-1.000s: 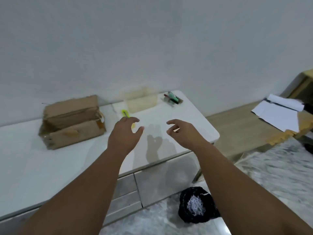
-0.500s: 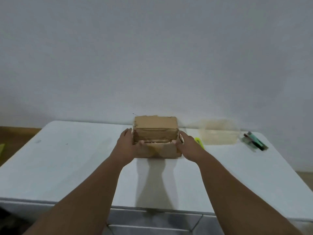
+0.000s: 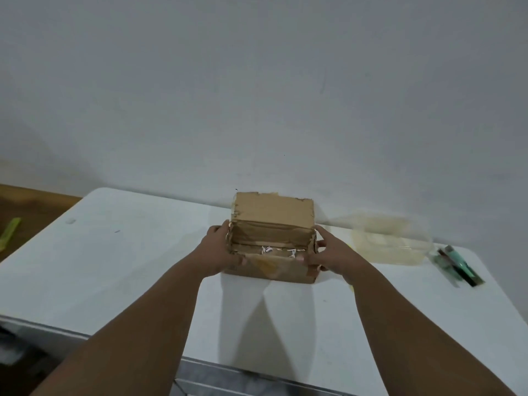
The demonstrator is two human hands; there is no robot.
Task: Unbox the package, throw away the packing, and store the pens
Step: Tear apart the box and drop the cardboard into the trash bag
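The cardboard box sits mid-table, flap up, white scraps inside. The left hand clasps its 9 o'clock side, the right hand its 3 o'clock side. Pens lie further toward 3 o'clock.

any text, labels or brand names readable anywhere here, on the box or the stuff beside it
None can be read.
cardboard box: plain brown inside and out, no print or label visible.
white scraps inside the box: too small to tell if printed.
clear container: no marking visible.
pens at the right of the table: blurred, any print unreadable.
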